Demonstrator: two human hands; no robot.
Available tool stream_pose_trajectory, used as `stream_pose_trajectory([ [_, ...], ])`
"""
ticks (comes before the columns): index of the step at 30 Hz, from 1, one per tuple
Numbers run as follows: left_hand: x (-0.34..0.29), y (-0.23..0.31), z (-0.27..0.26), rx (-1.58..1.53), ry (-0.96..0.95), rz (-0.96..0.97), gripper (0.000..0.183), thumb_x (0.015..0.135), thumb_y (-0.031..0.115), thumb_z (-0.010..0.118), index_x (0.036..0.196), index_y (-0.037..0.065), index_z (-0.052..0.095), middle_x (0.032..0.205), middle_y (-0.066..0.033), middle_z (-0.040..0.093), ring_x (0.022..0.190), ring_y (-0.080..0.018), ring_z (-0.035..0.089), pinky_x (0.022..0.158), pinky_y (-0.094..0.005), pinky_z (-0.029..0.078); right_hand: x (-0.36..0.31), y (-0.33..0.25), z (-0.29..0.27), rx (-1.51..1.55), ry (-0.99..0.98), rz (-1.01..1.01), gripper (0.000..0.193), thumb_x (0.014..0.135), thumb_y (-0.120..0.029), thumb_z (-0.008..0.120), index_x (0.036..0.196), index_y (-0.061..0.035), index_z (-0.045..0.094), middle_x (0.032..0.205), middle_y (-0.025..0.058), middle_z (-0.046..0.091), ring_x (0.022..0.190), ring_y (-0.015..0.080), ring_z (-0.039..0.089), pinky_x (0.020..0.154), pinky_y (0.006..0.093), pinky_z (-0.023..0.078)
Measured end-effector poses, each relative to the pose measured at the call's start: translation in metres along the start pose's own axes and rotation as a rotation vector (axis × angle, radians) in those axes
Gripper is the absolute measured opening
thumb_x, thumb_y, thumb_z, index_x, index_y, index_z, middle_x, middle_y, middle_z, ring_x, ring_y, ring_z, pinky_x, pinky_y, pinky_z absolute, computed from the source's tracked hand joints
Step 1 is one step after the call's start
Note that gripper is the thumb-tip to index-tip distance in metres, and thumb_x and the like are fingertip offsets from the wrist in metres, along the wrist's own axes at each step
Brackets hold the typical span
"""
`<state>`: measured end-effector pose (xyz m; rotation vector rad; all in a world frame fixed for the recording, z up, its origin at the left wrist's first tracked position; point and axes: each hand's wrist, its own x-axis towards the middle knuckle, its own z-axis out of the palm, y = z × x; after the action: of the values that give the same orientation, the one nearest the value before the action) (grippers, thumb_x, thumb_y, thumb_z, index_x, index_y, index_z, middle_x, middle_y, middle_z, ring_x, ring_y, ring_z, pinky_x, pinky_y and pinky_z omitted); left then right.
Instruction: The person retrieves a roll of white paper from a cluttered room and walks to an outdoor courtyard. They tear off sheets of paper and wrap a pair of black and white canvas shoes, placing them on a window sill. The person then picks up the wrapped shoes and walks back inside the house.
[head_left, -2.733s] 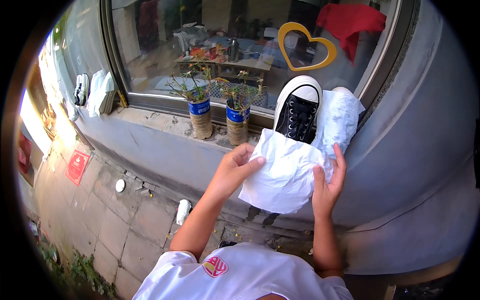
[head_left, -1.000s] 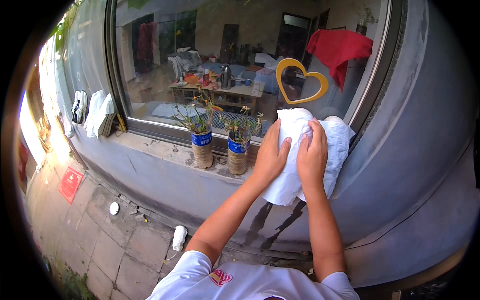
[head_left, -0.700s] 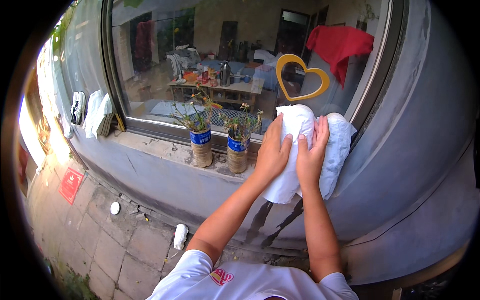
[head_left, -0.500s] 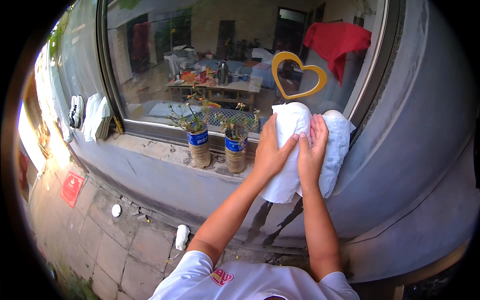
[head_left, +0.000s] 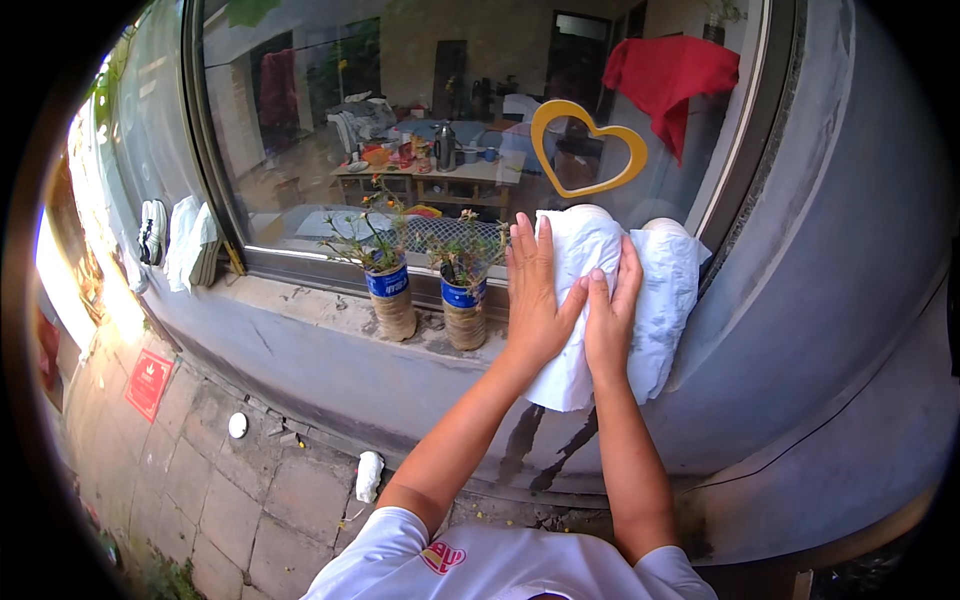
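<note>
Two shoes wrapped in white tissue paper lean upright on the window ledge, pale rounded tips showing at the top. The left wrapped shoe [head_left: 578,245] is between my hands; the right wrapped shoe [head_left: 668,300] stands close beside it. My left hand [head_left: 536,300] lies along its left side, open, fingers stretched up and thumb across the paper. Along its right side rests my right hand [head_left: 611,320], also open, fingers extended near the gap between the two shoes. Both thumbs nearly meet on the front of the paper. Dark wet streaks [head_left: 520,440] run down the wall below.
Two cut plastic bottles with flowering plants, a left one [head_left: 393,300] and a right one [head_left: 463,315], stand on the ledge [head_left: 300,302]. Farther left are more shoes [head_left: 152,232] and white paper [head_left: 187,240]. A yellow heart [head_left: 635,165] is on the window; a white roll [head_left: 369,476] lies on the paving.
My left hand's fingers have straightened and spread away from the paper's left edge. The right hand has slid slightly down and left. The view has shifted a little.
</note>
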<state>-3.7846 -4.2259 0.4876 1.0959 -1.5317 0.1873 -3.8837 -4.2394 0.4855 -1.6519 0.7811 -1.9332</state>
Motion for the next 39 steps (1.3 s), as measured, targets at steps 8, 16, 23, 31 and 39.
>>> stream_pose_trajectory([
  [8,0.008,-0.014,0.006,-0.318,-0.058,0.089,0.069,0.090,0.019,0.058,0.149,-0.001,0.028,0.152,-0.0230,0.031,0.144,-0.0383,0.026,0.117,-0.0429,0.021,0.001,0.003,-0.006,-0.003,-0.079,-0.013,0.056,0.099,-0.016,0.047,0.148,0.0010,0.025,0.153,0.0195,0.029,0.143,0.0312,0.027,0.117,0.0403,0.019],
  [16,0.008,-0.022,0.009,-0.468,-0.078,0.023,0.059,0.097,0.017,0.049,0.149,0.000,0.028,0.155,-0.0181,0.029,0.145,-0.0322,0.024,0.118,-0.0391,0.017,-0.001,0.008,-0.006,0.091,-0.108,-0.035,0.058,0.101,-0.018,0.047,0.150,-0.0004,0.021,0.156,0.0169,0.023,0.145,0.0269,0.022,0.118,0.0382,0.016],
  [23,0.008,-0.022,0.014,-0.462,-0.063,0.015,0.057,0.097,0.019,0.048,0.148,0.002,0.031,0.153,-0.0189,0.033,0.144,-0.0357,0.025,0.117,-0.0418,0.019,-0.001,0.008,-0.008,0.132,-0.104,-0.007,0.061,0.101,-0.020,0.048,0.151,-0.0007,0.019,0.157,0.0157,0.021,0.146,0.0263,0.020,0.118,0.0380,0.014],
  [31,0.007,-0.020,0.015,-0.403,-0.034,0.020,0.058,0.096,0.018,0.049,0.148,0.001,0.031,0.152,-0.0197,0.034,0.144,-0.0360,0.026,0.117,-0.0422,0.020,0.000,0.010,-0.008,0.146,-0.123,-0.019,0.061,0.101,-0.019,0.048,0.151,-0.0001,0.019,0.157,0.0161,0.021,0.146,0.0259,0.020,0.119,0.0379,0.014],
  [39,0.007,-0.023,0.017,-0.375,-0.015,0.044,0.060,0.094,0.013,0.052,0.148,0.001,0.031,0.151,-0.0205,0.035,0.143,-0.0362,0.028,0.117,-0.0428,0.021,0.001,0.013,-0.008,0.150,-0.128,-0.041,0.060,0.100,-0.016,0.048,0.150,0.0003,0.019,0.157,0.0166,0.021,0.146,0.0260,0.020,0.119,0.0381,0.014],
])
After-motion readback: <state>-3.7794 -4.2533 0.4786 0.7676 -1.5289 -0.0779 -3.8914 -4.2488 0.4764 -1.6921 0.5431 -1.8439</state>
